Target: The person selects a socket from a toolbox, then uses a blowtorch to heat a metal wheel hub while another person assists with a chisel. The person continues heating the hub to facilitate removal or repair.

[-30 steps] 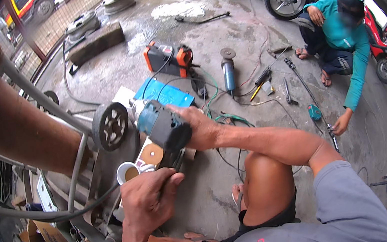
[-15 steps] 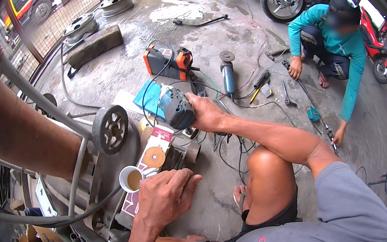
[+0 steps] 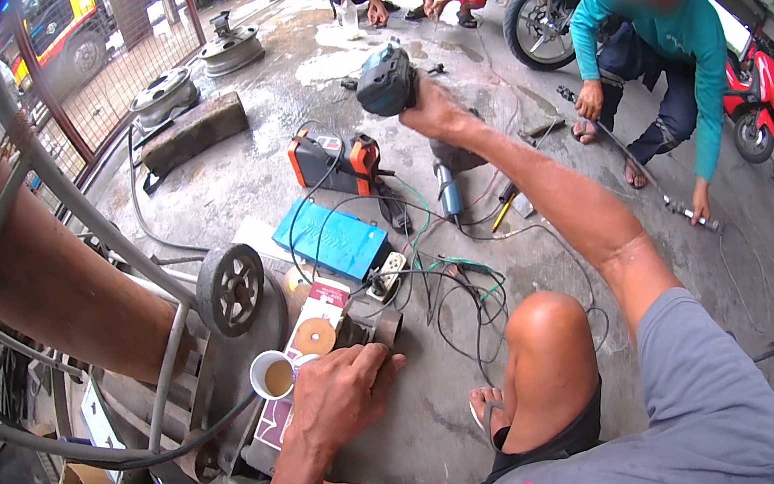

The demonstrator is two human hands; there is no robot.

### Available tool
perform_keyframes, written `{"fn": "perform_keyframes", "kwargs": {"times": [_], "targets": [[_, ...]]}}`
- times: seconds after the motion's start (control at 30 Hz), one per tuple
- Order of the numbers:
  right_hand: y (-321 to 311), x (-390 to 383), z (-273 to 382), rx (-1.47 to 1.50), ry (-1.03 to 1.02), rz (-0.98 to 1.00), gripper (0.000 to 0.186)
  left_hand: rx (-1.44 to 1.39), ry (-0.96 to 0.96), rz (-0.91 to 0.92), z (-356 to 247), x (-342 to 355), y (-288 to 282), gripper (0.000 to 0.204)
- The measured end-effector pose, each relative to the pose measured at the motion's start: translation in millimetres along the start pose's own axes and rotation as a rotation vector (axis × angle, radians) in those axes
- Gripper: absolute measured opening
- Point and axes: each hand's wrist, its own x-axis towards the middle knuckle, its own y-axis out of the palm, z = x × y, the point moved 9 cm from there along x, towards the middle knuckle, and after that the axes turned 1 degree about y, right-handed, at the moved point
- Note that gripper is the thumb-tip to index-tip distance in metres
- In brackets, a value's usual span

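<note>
My right hand (image 3: 435,113) is stretched far forward, closed around a dark teal-and-black power tool (image 3: 386,80). The tool is up in the air beyond the blue box (image 3: 331,238); my arm and hand hide part of it. Close to my body, my left hand (image 3: 345,391) is curled at the handle of a white mug (image 3: 261,375) with a milky brown drink in it. My fingers cover most of the handle. Under the mug lies a long white-and-maroon carton (image 3: 325,299) with a tan disc (image 3: 315,336) on it.
An orange-black machine (image 3: 334,164), a blue grinder (image 3: 449,194) and tangled cables (image 3: 459,281) lie ahead. A wheeled metal frame (image 3: 233,290) stands at left. At right a crouching co-worker in a teal top (image 3: 707,59) holds a long metal rod (image 3: 632,157).
My right hand has carried the power tool forward and up, away from the blue box, which now shows more fully. The co-worker's rod has shifted. My left hand stays at the mug.
</note>
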Motion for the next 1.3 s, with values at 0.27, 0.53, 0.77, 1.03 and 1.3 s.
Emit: {"fn": "perform_keyframes", "kwargs": {"times": [0.27,0.53,0.77,1.03,1.3], "targets": [[-55.3,83.1,-38.4,-0.112,-0.207,-0.150,0.058,-0.012,0.012,0.017,-2.4,3.1,13.6,0.025],[-52.5,65.5,-16.4,0.018,-0.184,-0.147,0.051,0.017,-0.001,0.042,-3.4,-1.3,13.7,0.024],[-17.2,2.0,-6.5,-0.175,0.019,-0.047,0.062,0.056,-0.013,0.028,-7.9,-6.3,0.3,0.023],[105.4,-45.5,-40.3,-0.229,0.005,0.241,0.066,0.077,0.089,0.084,-27.1,-4.5,6.4,0.027],[228.6,-92.0,-64.4,-0.345,0.003,0.567,0.066,0.092,0.064,0.078,-14.1,-4.5,5.4,0.025]]}}
